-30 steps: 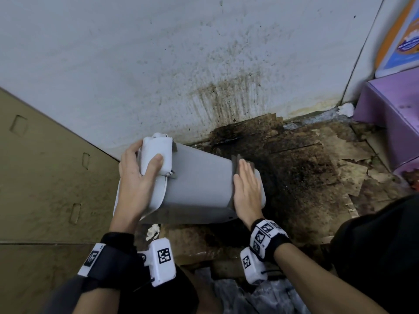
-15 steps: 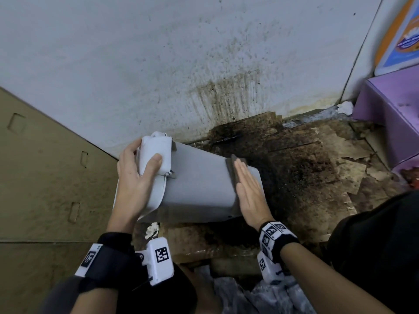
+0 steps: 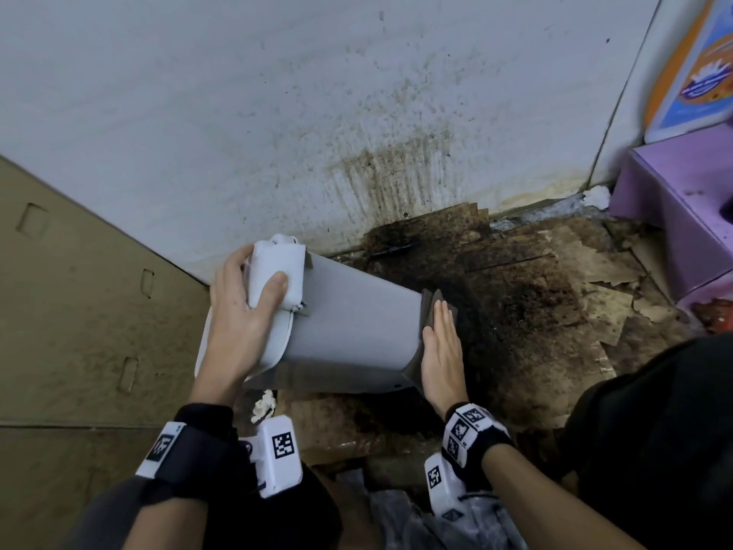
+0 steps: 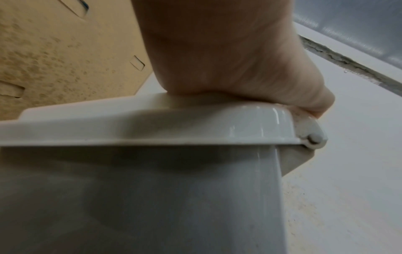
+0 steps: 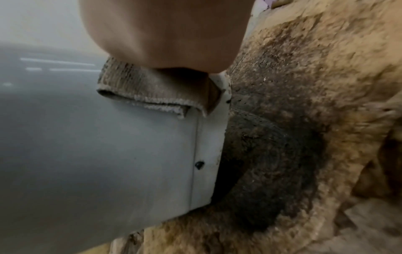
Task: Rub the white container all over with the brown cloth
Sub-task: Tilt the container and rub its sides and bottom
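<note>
The white container is tipped on its side, lid end to the left, base to the right over the stained floor. My left hand grips its lid end, thumb on the white hinge block. The left wrist view shows the lid rim under my palm. My right hand lies flat with straight fingers, pressing the folded brown cloth against the container's base end. In the right wrist view the cloth folds over the base edge of the container under my palm.
A dirty white wall stands right behind the container. A tan cardboard panel leans at the left. The floor is dark, stained and peeling. A purple box sits at the right, and crumpled plastic lies near my knees.
My right hand slid the cloth from the container's upper side, near the base, over the edge onto the base end. The left hand kept its hold.
</note>
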{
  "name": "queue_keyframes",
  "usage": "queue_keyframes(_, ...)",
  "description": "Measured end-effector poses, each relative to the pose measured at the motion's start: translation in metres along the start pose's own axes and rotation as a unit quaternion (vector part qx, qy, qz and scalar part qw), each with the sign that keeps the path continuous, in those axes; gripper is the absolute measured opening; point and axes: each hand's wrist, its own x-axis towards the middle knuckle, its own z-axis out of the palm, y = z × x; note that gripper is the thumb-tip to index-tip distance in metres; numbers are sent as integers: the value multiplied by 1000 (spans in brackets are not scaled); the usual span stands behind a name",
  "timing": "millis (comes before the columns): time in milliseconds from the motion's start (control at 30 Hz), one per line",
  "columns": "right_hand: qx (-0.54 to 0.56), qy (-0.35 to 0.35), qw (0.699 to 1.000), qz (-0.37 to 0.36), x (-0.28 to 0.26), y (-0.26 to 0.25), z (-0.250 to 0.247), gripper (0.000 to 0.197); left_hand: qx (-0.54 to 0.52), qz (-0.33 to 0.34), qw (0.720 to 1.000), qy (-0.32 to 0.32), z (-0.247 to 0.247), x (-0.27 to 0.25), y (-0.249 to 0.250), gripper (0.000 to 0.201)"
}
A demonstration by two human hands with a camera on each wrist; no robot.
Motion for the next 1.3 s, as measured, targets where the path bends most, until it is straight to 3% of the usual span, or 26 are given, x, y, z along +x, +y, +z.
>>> queue_keyframes(300,-1,44,998,-48,-19,10,13,63,-1,-1,1000,-4,0,4,-6,73)
queue_keyframes(433,0,12,1000,-12,4,7,3,53,-6,-6,1000,3,0,5,-5,73)
queue_keyframes(700,-31,-24,999,28,26,-29,0,55,11,-18,1000,17,5,3,6,82)
queue_keyframes(800,-18,-52,998,-16,16,-66,10,56,16,-27,999,18,6,7,7,85)
queue_keyframes(900,-21,-93,990,-103,2,-109,24,65,16,-25,999,30,7,6,9,88)
queue_keyframes(1000,-27,-122,974,-189,-13,-132,36,62,12,-30,999,32,4,3,5,86)
queue_keyframes(1167,-43,-90,957,-271,-9,-105,28,55,12,-32,999,25,1,-2,6,85)
queue_keyframes(1300,-61,-65,970,-224,13,-49,6,53,5,-38,999,25,-1,-2,5,83)
